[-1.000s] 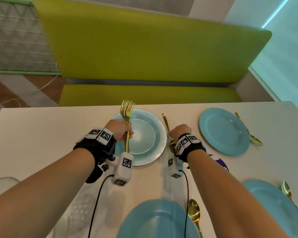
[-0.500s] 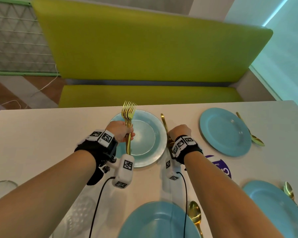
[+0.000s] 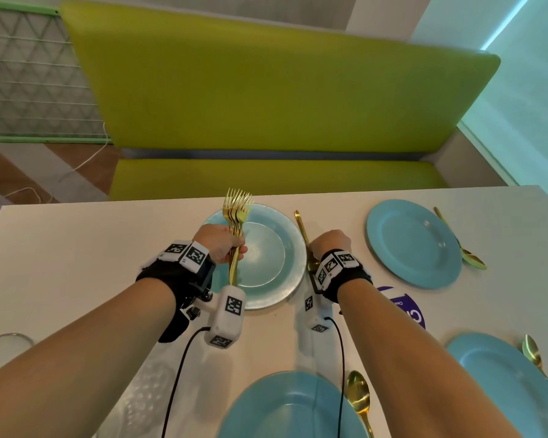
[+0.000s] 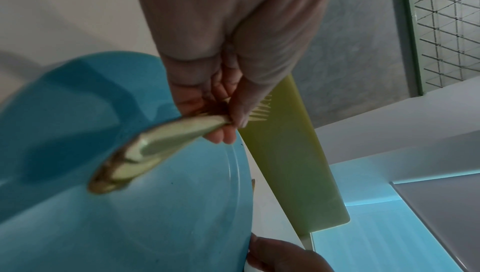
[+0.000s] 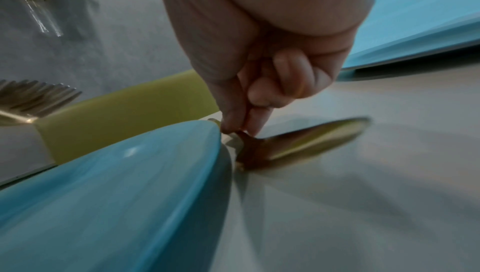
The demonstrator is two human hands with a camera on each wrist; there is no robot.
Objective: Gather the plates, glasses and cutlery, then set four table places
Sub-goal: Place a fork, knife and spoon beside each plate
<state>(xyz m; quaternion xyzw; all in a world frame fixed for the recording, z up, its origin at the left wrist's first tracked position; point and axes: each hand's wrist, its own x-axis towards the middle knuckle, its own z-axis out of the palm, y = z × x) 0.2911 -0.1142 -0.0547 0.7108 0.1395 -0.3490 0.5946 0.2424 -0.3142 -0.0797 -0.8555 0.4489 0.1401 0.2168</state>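
Observation:
My left hand (image 3: 225,246) grips a bunch of gold forks (image 3: 238,213) upright by their handles, over the left rim of the far-left blue plate (image 3: 279,279). The left wrist view shows the fingers (image 4: 223,134) curled round the fork handles (image 4: 155,142) above that plate (image 4: 78,204). My right hand (image 3: 328,243) is low on the table just right of the plate. Its thumb and forefinger (image 5: 255,118) pinch a gold spoon (image 5: 311,140) that lies on the table beside the plate's rim (image 5: 155,173). The spoon's handle (image 3: 300,222) points toward the bench.
Three more blue plates lie at far right (image 3: 413,243), near middle (image 3: 291,406) and near right (image 3: 503,384), each with a gold spoon (image 3: 470,256) (image 3: 358,396) (image 3: 532,350) at its right. A clear glass rim (image 3: 7,339) shows at near left. A green bench (image 3: 266,178) runs behind the white table (image 3: 76,248).
Both hands keep their holds and have hardly moved; the forks and the spoon stay where they were.

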